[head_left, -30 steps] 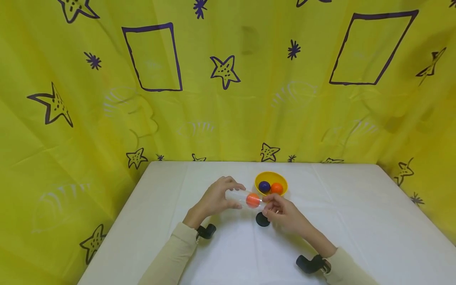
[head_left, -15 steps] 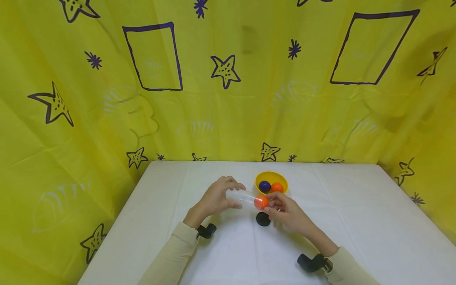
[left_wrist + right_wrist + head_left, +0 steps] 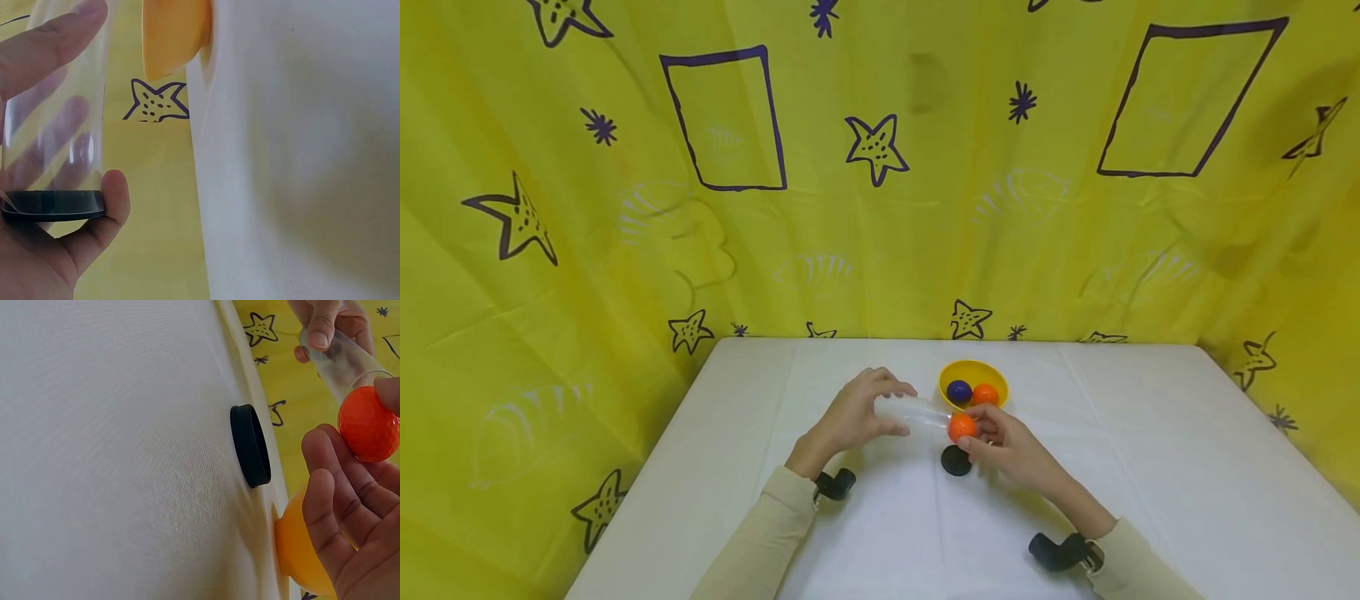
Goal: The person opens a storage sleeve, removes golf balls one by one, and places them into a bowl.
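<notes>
My left hand [image 3: 855,414] grips a clear plastic tube [image 3: 910,410] with a black base [image 3: 53,205], thumb on one side and fingers round the other. The tube lies tilted above the table, its mouth facing right. Right at that mouth is an orange golf ball [image 3: 369,423], dimpled all over, held between the thumb and fingers of my right hand [image 3: 1009,444]. In the head view no ball shows inside the tube. Below the right hand a round black cap [image 3: 251,446] lies on the table, hollow side up.
Behind the hands stands a yellow bowl [image 3: 951,370] holding a dark blue ball [image 3: 958,392] and another orange ball [image 3: 986,394]. A white cloth covers the table [image 3: 850,533]. Yellow patterned curtains [image 3: 820,225] hang along the back and sides.
The orange golf ball has slid rightward through the tube and out of its mouth into my right hand's fingers. The right hand shifted slightly right; the left hand stays on the tube.
</notes>
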A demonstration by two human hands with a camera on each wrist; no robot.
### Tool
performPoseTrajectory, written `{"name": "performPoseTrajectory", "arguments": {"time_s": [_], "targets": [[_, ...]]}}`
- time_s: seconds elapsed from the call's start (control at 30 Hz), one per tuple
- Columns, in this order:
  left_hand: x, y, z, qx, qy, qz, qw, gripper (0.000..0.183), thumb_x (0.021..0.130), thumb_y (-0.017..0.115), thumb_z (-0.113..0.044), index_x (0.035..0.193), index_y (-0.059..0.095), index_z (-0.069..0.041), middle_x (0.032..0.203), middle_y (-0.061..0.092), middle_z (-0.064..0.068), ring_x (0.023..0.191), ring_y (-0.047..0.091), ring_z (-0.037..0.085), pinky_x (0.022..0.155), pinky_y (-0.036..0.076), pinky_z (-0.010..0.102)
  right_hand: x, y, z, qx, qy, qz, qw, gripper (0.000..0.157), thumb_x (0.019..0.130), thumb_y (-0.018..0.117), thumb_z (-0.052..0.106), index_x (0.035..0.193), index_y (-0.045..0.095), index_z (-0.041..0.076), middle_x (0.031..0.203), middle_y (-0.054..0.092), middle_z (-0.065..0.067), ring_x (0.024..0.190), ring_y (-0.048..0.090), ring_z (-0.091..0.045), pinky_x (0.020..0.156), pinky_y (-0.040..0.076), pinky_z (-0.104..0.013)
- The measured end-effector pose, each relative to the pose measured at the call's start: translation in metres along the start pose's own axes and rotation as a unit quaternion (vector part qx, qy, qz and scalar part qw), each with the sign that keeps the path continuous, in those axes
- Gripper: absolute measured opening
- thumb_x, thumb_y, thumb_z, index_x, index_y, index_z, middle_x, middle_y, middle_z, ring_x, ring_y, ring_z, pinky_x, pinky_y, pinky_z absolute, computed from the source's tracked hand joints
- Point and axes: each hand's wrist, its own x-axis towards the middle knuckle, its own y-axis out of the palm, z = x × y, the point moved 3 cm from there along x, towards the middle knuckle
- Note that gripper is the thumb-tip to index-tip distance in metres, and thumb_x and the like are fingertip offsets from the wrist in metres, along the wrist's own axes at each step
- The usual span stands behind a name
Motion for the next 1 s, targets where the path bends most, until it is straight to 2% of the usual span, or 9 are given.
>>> {"name": "performPoseTrajectory", "arguments": {"time_s": [0.2,0.33,0.53,0.73,1.0], "targets": [[0.000,-0.001,0.000,-0.010,0.008,-0.006,0.9999,0.049,0.079,0.090,-0.020,0.124,0.073,-0.013,0.116,0.067,0.010,0.109,0.056,0.023,0.095,0.051,0.047,0.000,-0.003,-0.001,-0.015,0.002,-0.016,1.000,0.048,0.097,0.071,0.029,0.133,0.054,0.002,0.103,0.070,-0.016,0.079,0.064,-0.027,0.067,0.057,-0.029],[0.000,-0.002,0.000,-0.007,0.013,-0.013,0.9998,0.048,0.078,0.091,-0.020,0.123,0.073,-0.015,0.115,0.067,0.007,0.108,0.056,0.023,0.095,0.051,0.046,0.000,-0.006,-0.001,-0.016,-0.001,-0.027,1.000,0.045,0.096,0.073,0.027,0.130,0.056,0.004,0.103,0.070,-0.012,0.080,0.064,-0.024,0.069,0.057,-0.027],[0.000,-0.001,0.002,0.000,0.007,-0.019,0.9998,0.048,0.077,0.091,-0.021,0.121,0.074,-0.017,0.113,0.066,0.001,0.109,0.056,0.021,0.096,0.051,0.044,0.000,-0.009,0.001,-0.020,-0.015,-0.034,0.999,0.042,0.097,0.072,0.021,0.129,0.055,0.001,0.104,0.071,-0.014,0.085,0.065,-0.020,0.075,0.056,-0.024],[0.000,-0.001,0.001,-0.001,0.006,-0.020,0.9998,0.047,0.077,0.091,-0.022,0.121,0.074,-0.018,0.113,0.066,0.002,0.110,0.056,0.021,0.096,0.051,0.043,-0.001,-0.014,0.003,-0.038,-0.010,-0.052,0.998,0.043,0.097,0.072,0.020,0.131,0.055,0.000,0.116,0.067,-0.015,0.096,0.065,-0.022,0.082,0.055,-0.020],[-0.001,-0.002,0.001,-0.008,0.006,-0.024,0.9997,0.047,0.077,0.091,-0.020,0.121,0.074,-0.017,0.112,0.066,0.001,0.108,0.056,0.021,0.092,0.052,0.043,-0.002,-0.018,0.005,-0.051,-0.014,-0.060,0.997,0.045,0.096,0.072,0.021,0.131,0.055,0.000,0.120,0.067,-0.017,0.100,0.066,-0.022,0.083,0.054,-0.017]]}}
